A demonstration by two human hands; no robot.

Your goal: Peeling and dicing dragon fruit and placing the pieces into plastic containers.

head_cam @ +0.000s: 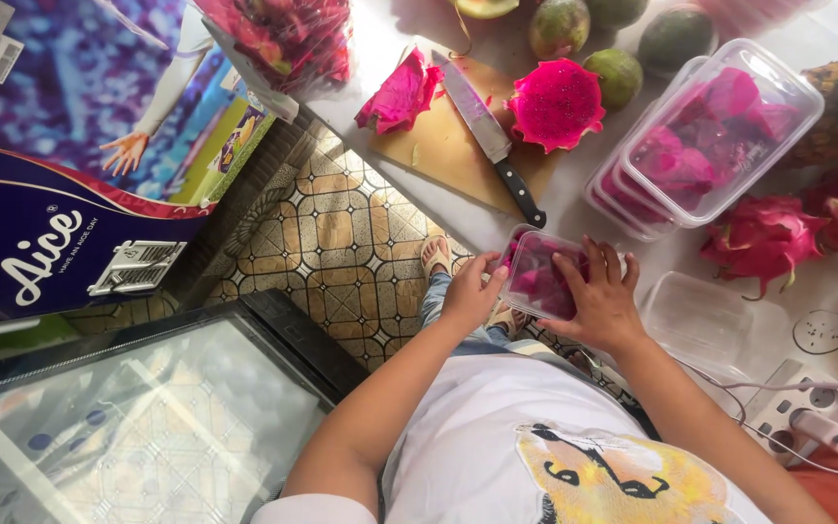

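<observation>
I held the small clear tub of pink dragon-fruit pieces [540,277] at the table edge [477,228], left hand [467,296] gripping its side, right hand [601,301] pressing its lid; it seemed light, thin-walled, flexible, so best taken by the rim.

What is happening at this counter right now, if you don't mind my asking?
A person holds a small clear container of pink dragon fruit pieces at the counter's edge, left hand on its side, right hand pressing on top. A knife lies on the cutting board beside a halved dragon fruit. Filled stacked containers sit nearby.
</observation>
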